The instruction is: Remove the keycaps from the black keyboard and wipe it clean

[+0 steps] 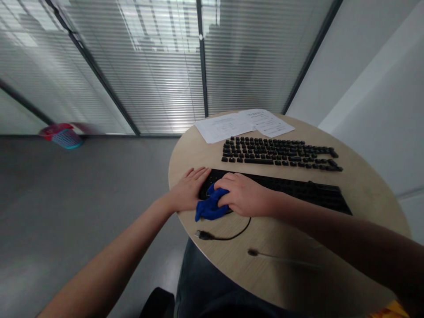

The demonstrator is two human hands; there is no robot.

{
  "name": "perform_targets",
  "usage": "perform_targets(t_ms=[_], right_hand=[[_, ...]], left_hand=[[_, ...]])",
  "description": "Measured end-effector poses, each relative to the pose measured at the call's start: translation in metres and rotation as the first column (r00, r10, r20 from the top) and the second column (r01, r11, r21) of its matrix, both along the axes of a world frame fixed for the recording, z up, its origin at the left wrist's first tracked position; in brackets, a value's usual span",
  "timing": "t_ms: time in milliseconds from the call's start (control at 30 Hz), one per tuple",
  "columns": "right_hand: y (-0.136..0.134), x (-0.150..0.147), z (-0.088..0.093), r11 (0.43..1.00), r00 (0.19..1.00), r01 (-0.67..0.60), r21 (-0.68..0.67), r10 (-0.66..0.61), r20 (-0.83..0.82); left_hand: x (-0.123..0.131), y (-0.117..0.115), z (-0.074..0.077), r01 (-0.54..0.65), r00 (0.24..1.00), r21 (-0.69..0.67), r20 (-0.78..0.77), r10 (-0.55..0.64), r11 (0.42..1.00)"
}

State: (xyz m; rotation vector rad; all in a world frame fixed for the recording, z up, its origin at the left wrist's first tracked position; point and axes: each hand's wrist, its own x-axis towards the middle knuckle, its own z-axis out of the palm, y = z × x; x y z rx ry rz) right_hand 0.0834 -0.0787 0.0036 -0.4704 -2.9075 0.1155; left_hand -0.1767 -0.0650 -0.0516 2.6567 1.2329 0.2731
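Note:
A black keyboard base (291, 187) without its keycaps lies across the round wooden table. My left hand (189, 190) rests at its left end, fingers stretched out and flat. A crumpled blue cloth (212, 205) is gripped by my right hand (243, 194), which presses it on the left part of the base. Behind the base, loose black keycaps (265, 150) lie in rows laid out like a keyboard. A black USB cable (228, 239) curves in front of the base, its plug to the left.
Printed papers (225, 126) lie at the far edge of the table (232, 265). A thin brush (253, 252) lies near the front. On the floor at the far left stands a red and blue basket (68, 138). Glass panels with blinds rise behind.

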Motion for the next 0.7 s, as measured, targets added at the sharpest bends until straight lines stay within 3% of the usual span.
perform_targets(t_ms=[233,433,567,633,700], right_hand=[[-0.016,-0.004,0.002,0.981,0.985,0.160,0.107,-0.166,0.052],[0.000,0.016,0.015,0.917,0.929,0.370,0.151,-0.370,-0.028],[0.008,0.067,0.036,0.841,0.852,0.518,0.154,-0.491,-0.181],[0.003,0.110,0.045,0.797,0.811,0.580,0.169,-0.545,-0.213],[-0.013,0.165,0.049,0.706,0.729,0.682,0.191,-0.636,-0.251]], left_hand=[[-0.002,0.001,-0.001,0.009,1.000,0.016,0.002,-0.009,1.000],[0.002,-0.002,0.005,-0.013,1.000,-0.018,0.009,0.013,1.000],[0.000,-0.004,0.009,0.011,0.997,-0.024,0.074,-0.010,1.000],[-0.004,-0.006,0.010,0.019,0.990,-0.026,0.141,-0.015,0.999],[-0.008,-0.007,0.011,-0.004,0.976,-0.040,0.218,0.013,0.999]])
